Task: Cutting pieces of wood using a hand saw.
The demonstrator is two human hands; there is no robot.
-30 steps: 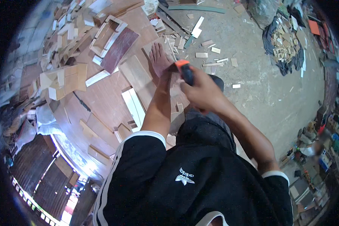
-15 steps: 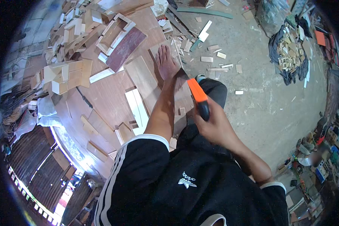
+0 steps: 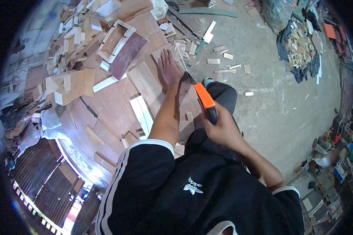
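Orange-handled, the handsaw (image 3: pixel 205 96) is clamped in the right hand (image 3: pixel 222 126), its blade (image 3: pixel 188 78) beside the wooden board (image 3: pixel 189 103) at the right edge of the plywood worktop (image 3: pixel 115 100); the left hand (image 3: pixel 170 70) is laid flat on that board. Sawing seems in hand; a straight, well-braced stroke is called for.

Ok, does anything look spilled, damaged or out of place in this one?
Loose wood offcuts lie strewn at odd angles on the concrete floor, right of the saw. That looks untidy, since other scraps are gathered on a dark sheet or sack farther right. No damage stands out.
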